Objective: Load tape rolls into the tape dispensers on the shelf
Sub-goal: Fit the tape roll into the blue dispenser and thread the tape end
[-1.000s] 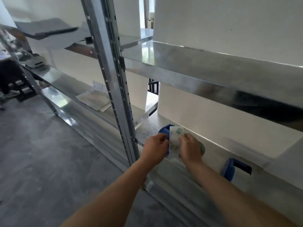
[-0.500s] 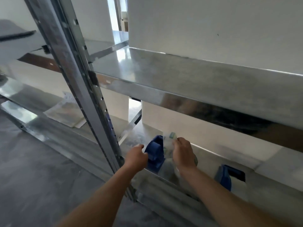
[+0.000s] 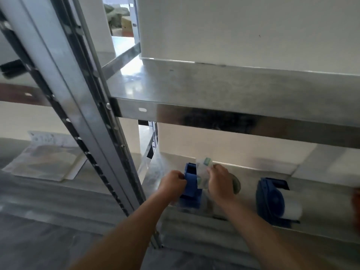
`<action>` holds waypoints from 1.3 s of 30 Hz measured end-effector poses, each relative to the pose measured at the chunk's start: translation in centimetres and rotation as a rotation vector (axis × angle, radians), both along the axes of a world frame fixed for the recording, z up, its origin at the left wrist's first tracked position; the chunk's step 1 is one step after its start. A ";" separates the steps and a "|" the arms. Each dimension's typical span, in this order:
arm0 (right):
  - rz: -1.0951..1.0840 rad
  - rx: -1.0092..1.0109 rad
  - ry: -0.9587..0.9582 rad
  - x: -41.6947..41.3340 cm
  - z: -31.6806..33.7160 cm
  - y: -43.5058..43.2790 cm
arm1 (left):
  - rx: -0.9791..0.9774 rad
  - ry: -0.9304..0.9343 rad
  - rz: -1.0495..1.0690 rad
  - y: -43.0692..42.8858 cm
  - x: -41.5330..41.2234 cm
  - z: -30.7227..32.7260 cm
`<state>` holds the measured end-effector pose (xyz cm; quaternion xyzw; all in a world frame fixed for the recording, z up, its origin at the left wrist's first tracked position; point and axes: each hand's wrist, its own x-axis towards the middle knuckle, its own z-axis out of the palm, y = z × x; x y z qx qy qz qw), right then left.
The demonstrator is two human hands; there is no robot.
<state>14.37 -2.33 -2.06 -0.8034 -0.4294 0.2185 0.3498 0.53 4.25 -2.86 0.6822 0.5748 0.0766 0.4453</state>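
Gripping the blue dispenser with the left hand, fingers curled round its left side. Holding a tape roll in the right hand, with just the rounded greenish edge poking out past the palm. Also pinching a pale strip with green print up at the fingertips, pressed right against the dispenser's right side. Honestly can't tell if the roll is seated in it or only beside it, too blurry. All of that sitting on the lower metal shelf, near the front edge, just right of the upright post. Further right on the same shelf, well apart: a second blue dispenser with a white roll touching its right side. Left of the post, some papers lying flat.
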 end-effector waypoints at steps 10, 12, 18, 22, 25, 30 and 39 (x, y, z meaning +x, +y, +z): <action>-0.135 0.042 0.055 -1.8 -1.1 -1.6 | -0.069 -0.070 -0.057 0.4 0.3 0.3; -0.157 0.078 0.090 -2.0 -1.2 -1.5 | -0.108 -0.122 -0.001 0.5 0.4 0.4; -0.183 0.013 0.092 -2.2 -1.7 -0.7 | -0.307 -0.349 0.202 1.5 1.3 2.0; -0.130 -0.051 0.121 -1.8 -2.1 -0.6 | -0.386 -0.395 0.242 2.0 1.5 2.0; -0.114 -0.054 0.024 -1.7 -2.2 -0.5 | -0.403 -0.414 0.240 2.1 1.6 2.2; -0.077 -0.060 0.072 -1.8 -1.8 -0.2 | -0.414 -0.427 0.265 2.2 1.3 2.1; 0.076 0.016 0.416 -2.7 -6.2 0.6 | -0.457 -0.542 0.325 1.0 1.0 1.5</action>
